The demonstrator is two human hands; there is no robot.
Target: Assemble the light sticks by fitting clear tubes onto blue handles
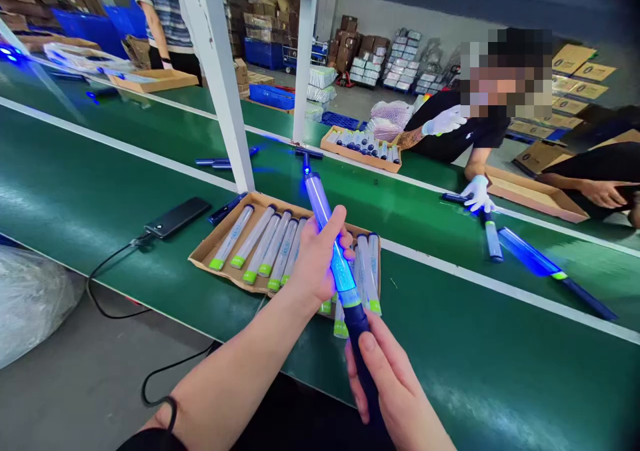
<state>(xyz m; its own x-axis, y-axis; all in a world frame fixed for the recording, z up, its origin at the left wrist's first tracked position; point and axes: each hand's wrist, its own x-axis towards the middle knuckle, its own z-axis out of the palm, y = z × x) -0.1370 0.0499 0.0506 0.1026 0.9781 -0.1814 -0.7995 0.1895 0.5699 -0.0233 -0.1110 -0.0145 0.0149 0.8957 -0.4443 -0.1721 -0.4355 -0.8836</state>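
We hold a lit wand (334, 251) over the near edge of the bench (475, 371). Our right hand (395, 384) is wrapped around its dark handle, and our left hand (317, 254) is closed around the glowing blue tube higher up; the two hands sit apart along its length. Just under the wand lies a cardboard tray (210, 251) of unlit tubes (260, 244) with green ends, laid side by side. To the left of the tray a phone (176, 216) rests on the bench, its cable (107, 284) trailing off the edge toward the grey floor (90, 378).

The bench surface is green and glossy, with white stripes running along it. A white post (220, 84) rises behind the tray. Further right another lit wand (555, 271) lies flat, near a co-worker's white-gloved hand (477, 194). Beyond that sits a second tray (363, 148) of tubes. At the back of the room we see stacked cartons (353, 44), blue crates (273, 94), and another person (163, 18) standing.
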